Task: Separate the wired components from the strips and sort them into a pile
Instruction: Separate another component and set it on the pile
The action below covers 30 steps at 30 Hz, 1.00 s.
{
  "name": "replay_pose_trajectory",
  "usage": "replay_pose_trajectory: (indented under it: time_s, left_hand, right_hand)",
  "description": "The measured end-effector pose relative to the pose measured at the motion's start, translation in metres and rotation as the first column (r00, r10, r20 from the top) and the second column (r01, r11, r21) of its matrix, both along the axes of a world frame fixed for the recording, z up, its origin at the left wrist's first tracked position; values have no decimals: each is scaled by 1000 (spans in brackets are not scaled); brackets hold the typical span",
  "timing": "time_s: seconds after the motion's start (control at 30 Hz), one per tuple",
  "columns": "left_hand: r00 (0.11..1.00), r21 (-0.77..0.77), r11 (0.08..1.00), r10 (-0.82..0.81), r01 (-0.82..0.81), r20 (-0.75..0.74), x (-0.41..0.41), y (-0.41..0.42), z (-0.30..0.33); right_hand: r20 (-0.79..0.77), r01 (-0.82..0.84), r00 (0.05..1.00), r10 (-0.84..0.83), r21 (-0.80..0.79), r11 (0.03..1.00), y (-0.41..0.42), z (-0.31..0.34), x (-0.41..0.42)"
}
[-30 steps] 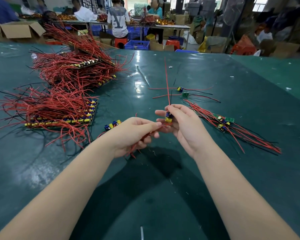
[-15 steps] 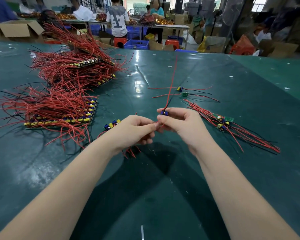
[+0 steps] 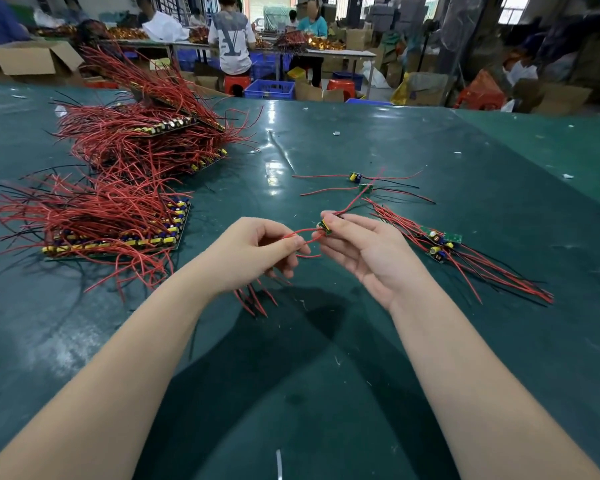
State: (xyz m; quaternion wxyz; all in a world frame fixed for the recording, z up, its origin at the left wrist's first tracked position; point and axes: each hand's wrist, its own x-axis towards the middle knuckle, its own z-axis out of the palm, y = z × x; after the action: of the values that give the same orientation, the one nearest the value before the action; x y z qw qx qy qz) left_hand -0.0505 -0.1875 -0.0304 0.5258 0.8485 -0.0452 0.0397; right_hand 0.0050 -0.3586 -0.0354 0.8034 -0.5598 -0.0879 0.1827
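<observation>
Wired component (image 3: 325, 227), small board w/ yellow part, sits pinched at the fingertips of the right hand (image 3: 364, 251), held up over the table. Its red wire (image 3: 300, 237) loops left into the left hand (image 3: 257, 254), which is curled round it, thumb & forefinger pinching; more red wire ends poke out below that fist.

Surface: big dark green table (image 3: 326, 393), shiny, scuffed, w/ bits of scrap on it. Room behind is a workshop: other people at a far bench, cardboard box (image 3: 32, 60) at far left, blue crate (image 3: 270, 89) & red stools on the floor.

Left side of table: near strip stack (image 3: 118, 233) w/ rows of yellow/blue parts & a bush of red wires; far strip stack (image 3: 153, 140) behind it, same tangle. Right of the hands: pile (image 3: 440, 244) of separated pieces, wires fanned toward the right edge. Beyond the hands, two loose pieces (image 3: 361, 181) lie apart from the pile. The person's forearms cover the near middle of the table.
</observation>
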Motion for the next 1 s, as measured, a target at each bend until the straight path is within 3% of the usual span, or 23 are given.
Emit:
replay_pose_trajectory:
  time_s: [0.17, 0.3, 0.53, 0.67, 0.77, 0.87, 1.0]
  left_hand:
    - [971, -245, 969, -79, 22, -225, 0, -5, 1]
    - [969, -221, 975, -80, 27, -234, 1, -11, -4]
    - [992, -223, 974, 24, -52, -127, 2, -16, -5]
    - [972, -433, 895, 4, -108, -235, 2, -17, -5]
    - [965, -484, 869, -27, -108, -263, 2, -16, -4]
    - [986, -416, 907, -3, -68, -169, 2, -14, -4]
    - [998, -172, 984, 35, -42, -45, 0, -11, -1]
  right_hand:
    - [157, -42, 986, 50, -56, 998, 2, 1, -3]
    - [287, 15, 957, 34, -164, 986, 9, -1, -8]
    - [275, 118, 958, -85, -104, 988, 15, -4, -12]
    - [201, 99, 976, -84, -69, 993, 16, -4, -13]
    - [160, 62, 986, -54, -44, 997, 17, -4, -12]
    - [112, 27, 993, -25, -22, 999, 17, -3, -12]
    - [23, -32, 999, 31, 17, 999, 15, -2, -13]
